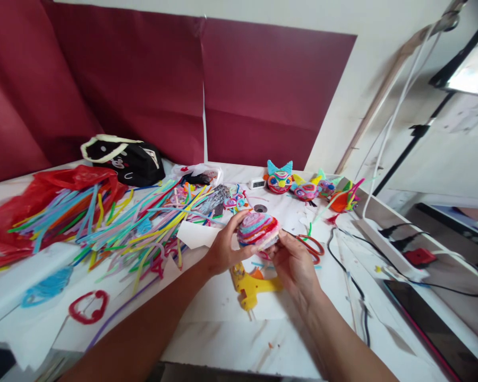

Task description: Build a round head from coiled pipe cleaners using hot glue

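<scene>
Both hands hold a rounded, striped ball of coiled pipe cleaners in pink, red, white and blue above the table. My left hand wraps its left side, thumb below and fingers over the top. On the lower right, my right hand grips its edge between thumb and fingers. A yellow hot glue gun lies beneath the hands, its nozzle toward me. Red-handled scissors rest just right of the ball, partly hidden by my right hand.
Loose pipe cleaners spread over the left, some in a red plastic bag. Finished pipe-cleaner figures stand at the back right. A power strip, black cable and phone line the right; a black bag sits behind.
</scene>
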`<state>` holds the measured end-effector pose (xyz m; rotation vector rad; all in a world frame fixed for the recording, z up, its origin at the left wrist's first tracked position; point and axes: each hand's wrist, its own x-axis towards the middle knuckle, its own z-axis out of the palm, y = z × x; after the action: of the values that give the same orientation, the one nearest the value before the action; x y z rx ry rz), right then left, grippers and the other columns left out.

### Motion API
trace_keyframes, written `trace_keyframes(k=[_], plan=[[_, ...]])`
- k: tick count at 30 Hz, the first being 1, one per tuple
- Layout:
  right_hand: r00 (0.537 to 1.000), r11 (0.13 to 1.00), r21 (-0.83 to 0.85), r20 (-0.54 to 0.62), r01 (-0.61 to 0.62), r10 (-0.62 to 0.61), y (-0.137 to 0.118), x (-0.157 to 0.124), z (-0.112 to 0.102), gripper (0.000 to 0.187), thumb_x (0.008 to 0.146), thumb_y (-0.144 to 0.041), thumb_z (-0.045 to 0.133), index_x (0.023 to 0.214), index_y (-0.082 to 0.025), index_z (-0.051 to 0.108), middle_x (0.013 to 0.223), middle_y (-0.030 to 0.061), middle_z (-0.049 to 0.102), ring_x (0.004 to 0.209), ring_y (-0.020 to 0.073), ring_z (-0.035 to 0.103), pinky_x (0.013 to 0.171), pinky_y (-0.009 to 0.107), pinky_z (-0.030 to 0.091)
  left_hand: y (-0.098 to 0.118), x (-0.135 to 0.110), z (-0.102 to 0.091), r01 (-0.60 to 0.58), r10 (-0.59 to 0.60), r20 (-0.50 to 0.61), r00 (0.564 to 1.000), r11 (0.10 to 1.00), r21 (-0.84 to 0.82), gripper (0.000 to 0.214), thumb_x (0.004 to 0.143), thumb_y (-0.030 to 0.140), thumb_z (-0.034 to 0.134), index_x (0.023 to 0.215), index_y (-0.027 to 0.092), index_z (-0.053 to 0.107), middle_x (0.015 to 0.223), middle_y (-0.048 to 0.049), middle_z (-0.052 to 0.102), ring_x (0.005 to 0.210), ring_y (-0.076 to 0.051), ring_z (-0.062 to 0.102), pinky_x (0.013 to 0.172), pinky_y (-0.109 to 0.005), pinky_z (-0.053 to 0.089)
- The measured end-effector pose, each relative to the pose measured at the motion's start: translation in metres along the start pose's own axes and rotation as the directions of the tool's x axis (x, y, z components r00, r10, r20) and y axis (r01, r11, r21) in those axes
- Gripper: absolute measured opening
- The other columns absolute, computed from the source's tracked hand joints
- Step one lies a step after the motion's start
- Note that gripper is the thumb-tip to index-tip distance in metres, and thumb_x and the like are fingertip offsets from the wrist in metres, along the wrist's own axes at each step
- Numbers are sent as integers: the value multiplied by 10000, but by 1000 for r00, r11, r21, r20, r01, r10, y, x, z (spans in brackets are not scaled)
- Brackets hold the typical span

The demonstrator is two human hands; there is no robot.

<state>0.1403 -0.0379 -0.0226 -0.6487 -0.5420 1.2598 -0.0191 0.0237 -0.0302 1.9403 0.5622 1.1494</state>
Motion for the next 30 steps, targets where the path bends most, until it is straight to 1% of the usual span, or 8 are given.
trace_keyframes(k=[4,8,14,20,25,30], plan=[[1000,998,59,-6,-25,25,-2,-1,1,142,669,-238,791,654,-158,675,558,-23,611,490,75,525,499,169,466,2,1,-1,-11,11,15,1000,1000,-11,772,769,309,706,1426,167,327,1468,-168,423,1353,-315,422,1115,-423,370],[999,995,95,-9,-43,44,-2,-1,1,124,673,-224,789,686,-148,692,567,-20,618,493,76,534,499,170,474,0,1,-1,-32,32,21,999,999,7,782,766,292,704,1435,174,317,1464,-167,427,1350,-313,426,1114,-419,371],[998,993,102,3,-58,58,-2,0,-1,129,665,-227,793,693,-148,695,579,-19,622,495,80,532,503,183,484,-3,0,-2,-38,38,-13,999,999,3,785,764,280,703,1434,182,305,1462,-161,427,1343,-303,435,1116,-417,370],[998,992,109,9,-66,65,-2,-3,2,167,632,-229,820,689,-135,695,555,-25,612,483,76,538,500,183,488,-1,0,-1,-37,37,-29,999,999,-19,774,751,246,699,1421,179,317,1443,-160,453,1348,-295,432,1109,-408,380],[997,991,110,-2,-71,71,-4,-4,5,197,594,-226,842,687,-124,701,563,-22,627,482,75,547,509,186,501,2,1,-1,-52,51,-39,998,998,-28,769,742,223,698,1414,188,327,1436,-148,463,1314,-278,469,1101,-396,385],[997,991,112,9,-72,71,-3,-4,4,178,620,-237,827,688,-137,696,579,-28,633,485,72,544,517,189,509,5,1,0,-39,38,-53,998,999,-22,760,731,228,707,1398,183,346,1429,-152,470,1305,-281,477,1098,-396,387]])
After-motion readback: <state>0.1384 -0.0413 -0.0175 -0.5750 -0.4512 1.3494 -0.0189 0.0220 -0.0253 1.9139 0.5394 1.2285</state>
